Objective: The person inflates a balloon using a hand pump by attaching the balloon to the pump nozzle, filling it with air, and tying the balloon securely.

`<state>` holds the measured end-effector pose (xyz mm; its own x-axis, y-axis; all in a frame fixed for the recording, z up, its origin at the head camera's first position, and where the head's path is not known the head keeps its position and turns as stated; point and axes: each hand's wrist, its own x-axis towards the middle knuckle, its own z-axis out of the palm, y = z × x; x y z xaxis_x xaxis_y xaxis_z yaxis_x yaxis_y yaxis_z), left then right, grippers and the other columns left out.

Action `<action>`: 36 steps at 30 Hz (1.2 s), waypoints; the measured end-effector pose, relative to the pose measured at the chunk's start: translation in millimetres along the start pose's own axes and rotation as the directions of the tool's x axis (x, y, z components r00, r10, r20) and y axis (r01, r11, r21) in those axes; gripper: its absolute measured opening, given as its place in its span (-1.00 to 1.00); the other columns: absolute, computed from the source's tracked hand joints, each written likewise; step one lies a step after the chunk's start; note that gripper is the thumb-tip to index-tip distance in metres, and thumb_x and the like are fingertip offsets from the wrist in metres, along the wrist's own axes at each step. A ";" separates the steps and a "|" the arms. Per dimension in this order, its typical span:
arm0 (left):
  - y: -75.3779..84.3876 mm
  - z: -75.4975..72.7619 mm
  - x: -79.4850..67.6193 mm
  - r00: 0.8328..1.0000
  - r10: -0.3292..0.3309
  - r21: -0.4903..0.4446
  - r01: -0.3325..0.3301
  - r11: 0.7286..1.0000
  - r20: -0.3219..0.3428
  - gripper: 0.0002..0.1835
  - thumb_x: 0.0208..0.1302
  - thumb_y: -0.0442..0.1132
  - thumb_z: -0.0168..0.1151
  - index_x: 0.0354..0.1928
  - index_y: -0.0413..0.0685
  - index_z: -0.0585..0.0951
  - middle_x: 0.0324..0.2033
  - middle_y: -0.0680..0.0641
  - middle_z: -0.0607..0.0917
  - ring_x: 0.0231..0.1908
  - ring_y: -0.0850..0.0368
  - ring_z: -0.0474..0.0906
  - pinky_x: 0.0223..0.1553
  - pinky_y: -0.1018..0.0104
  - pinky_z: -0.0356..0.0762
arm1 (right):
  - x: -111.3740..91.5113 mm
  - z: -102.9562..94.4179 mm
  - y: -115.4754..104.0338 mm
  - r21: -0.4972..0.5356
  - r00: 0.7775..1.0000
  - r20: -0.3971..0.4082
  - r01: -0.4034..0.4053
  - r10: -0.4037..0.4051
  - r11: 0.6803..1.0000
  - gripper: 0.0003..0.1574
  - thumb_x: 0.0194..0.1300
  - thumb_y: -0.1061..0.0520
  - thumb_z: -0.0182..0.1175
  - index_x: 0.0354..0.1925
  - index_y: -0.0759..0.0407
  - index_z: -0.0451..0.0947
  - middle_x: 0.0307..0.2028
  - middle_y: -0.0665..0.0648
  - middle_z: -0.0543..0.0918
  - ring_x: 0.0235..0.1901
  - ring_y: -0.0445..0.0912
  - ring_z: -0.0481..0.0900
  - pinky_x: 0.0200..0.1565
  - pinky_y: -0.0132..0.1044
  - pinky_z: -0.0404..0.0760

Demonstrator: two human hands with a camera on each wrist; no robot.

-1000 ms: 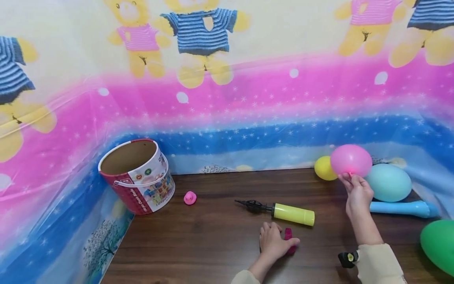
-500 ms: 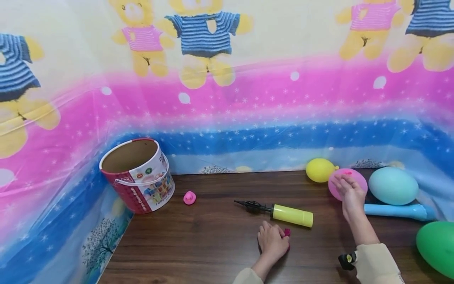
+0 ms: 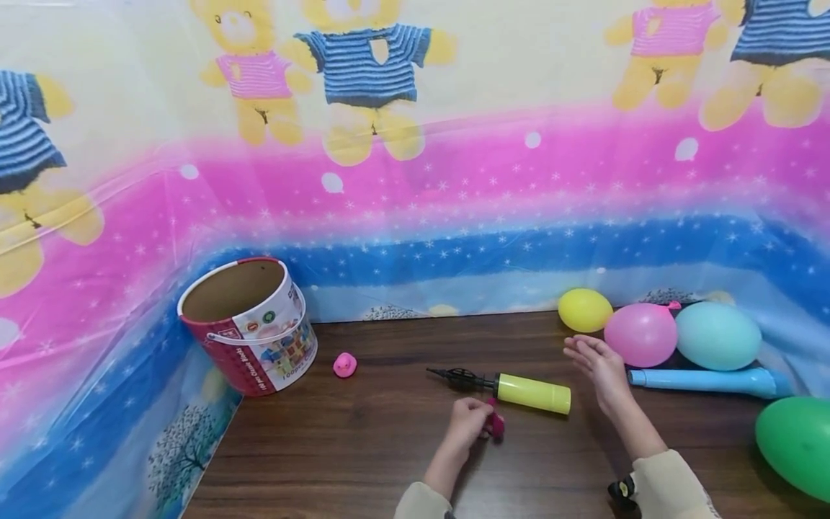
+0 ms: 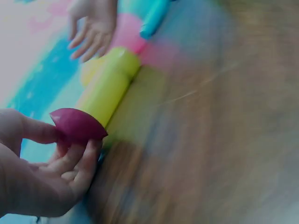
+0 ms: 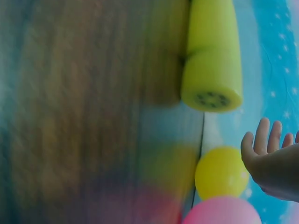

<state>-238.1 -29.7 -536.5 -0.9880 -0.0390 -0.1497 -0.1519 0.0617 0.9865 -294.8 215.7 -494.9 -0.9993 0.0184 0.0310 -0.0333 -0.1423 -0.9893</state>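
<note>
My left hand [image 3: 465,425] pinches a small magenta piece [image 4: 79,125] between thumb and fingertips, just in front of the hand pump. That piece has a curved upper edge and pointed corners in the left wrist view; its kind is unclear. The yellow-green balloon pump [image 3: 533,393] lies on the table, its black nozzle to the left. My right hand [image 3: 604,371] is in the air with fingers extended, holding nothing, between the pump and the balloons. Beside it rests a tied pink balloon [image 3: 640,336], flanked by a yellow balloon [image 3: 585,310] and a light blue balloon [image 3: 718,336].
A light blue tube [image 3: 707,381] lies in front of the balloons. The green balloon [image 3: 797,443] sits at the right edge. At far left stands a cardboard bucket [image 3: 279,353] with a handle, and a pink toy duck [image 3: 345,365] is near it. Printed cloth [image 3: 454,259] surrounds the table.
My right hand has let go of the pink balloon, which now rests on the table, and moved left. My left hand has lifted the magenta piece and shifted left.
</note>
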 end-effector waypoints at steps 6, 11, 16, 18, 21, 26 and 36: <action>-4.9 -27.1 11.7 0.993 -0.061 -0.243 0.084 0.966 0.100 -0.86 0.25 -0.38 0.05 -0.18 -0.29 0.48 -0.46 -0.14 0.77 -0.42 0.21 0.68 -0.33 0.36 0.63 | 0.3 18.3 10.0 -0.115 0.997 0.054 -0.043 0.050 0.992 -0.42 0.49 -0.07 0.01 0.23 0.32 0.31 -0.23 -0.36 0.68 -0.16 -0.45 0.65 0.02 -0.52 0.58; -3.6 -39.6 12.0 0.984 -0.008 -0.404 0.080 0.911 0.176 -0.86 0.32 -0.39 -0.05 -0.12 -0.24 0.44 -0.55 0.08 0.62 -0.43 0.24 0.62 -0.20 0.27 0.65 | 1.8 31.1 20.0 -0.276 0.995 0.080 -0.029 0.053 0.961 -0.42 0.46 -0.05 0.08 0.18 0.38 0.37 -0.09 -0.09 0.72 -0.11 -0.32 0.68 0.17 -0.21 0.58; 4.6 -51.6 15.0 0.979 0.023 -0.461 0.074 0.884 0.202 -0.88 0.41 -0.38 -0.13 -0.10 -0.22 0.37 -0.57 0.07 0.51 -0.51 0.24 0.56 -0.23 0.33 0.64 | 2.0 30.5 31.2 -0.515 0.990 0.123 0.010 0.063 0.857 -0.47 0.36 -0.04 0.21 0.08 0.33 0.49 0.06 0.26 0.63 0.00 -0.03 0.60 0.04 -0.21 0.58; 8.5 -57.5 16.3 0.981 0.030 -0.460 0.062 0.886 0.190 -0.92 0.43 -0.35 -0.11 -0.13 -0.19 0.36 -0.57 0.08 0.47 -0.54 0.26 0.51 -0.27 0.37 0.62 | 0.4 28.0 34.5 -0.603 0.981 0.169 0.025 0.096 0.797 -0.44 0.30 -0.08 0.26 0.08 0.29 0.50 0.11 0.31 0.58 0.05 0.03 0.54 -0.02 -0.25 0.52; 14.6 -66.7 17.4 0.986 0.038 -0.458 0.042 0.888 0.165 -0.96 0.46 -0.32 -0.07 -0.20 -0.12 0.36 -0.58 0.09 0.42 -0.59 0.30 0.42 -0.33 0.41 0.60 | -2.3 24.8 36.9 -0.677 0.953 0.266 0.077 0.146 0.732 -0.35 0.22 -0.09 0.34 0.12 0.28 0.47 0.12 0.34 0.54 0.04 0.10 0.49 -0.04 -0.17 0.50; 20.6 -80.3 17.5 0.988 0.062 -0.450 0.009 0.893 0.141 -0.96 0.48 -0.31 -0.03 -0.19 -0.12 0.38 -0.58 0.10 0.41 -0.64 0.34 0.38 -0.39 0.44 0.60 | -4.6 23.8 36.6 -0.743 0.905 0.397 0.218 0.154 0.633 -0.25 0.08 -0.01 0.45 0.16 0.27 0.44 -0.07 0.24 0.57 -0.18 0.00 0.45 -0.16 -0.17 0.45; 20.7 -106.8 15.8 0.970 0.232 -0.330 -0.196 0.923 0.072 -0.79 0.40 -0.35 0.05 -0.11 -0.45 0.47 -0.51 0.11 0.65 -0.61 0.36 0.51 -0.40 0.48 0.62 | -3.3 6.7 24.1 -0.660 0.944 0.325 0.190 0.048 0.727 -0.25 0.16 -0.08 0.38 0.27 0.11 0.44 0.01 0.29 0.54 -0.15 -0.01 0.44 -0.21 -0.25 0.47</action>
<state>-253.8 -135.5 -511.3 -0.9957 0.0485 0.0790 0.0635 -0.2643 0.9624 -292.4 205.6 -517.9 -0.9499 -0.3114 0.0279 -0.2050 0.5528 -0.8077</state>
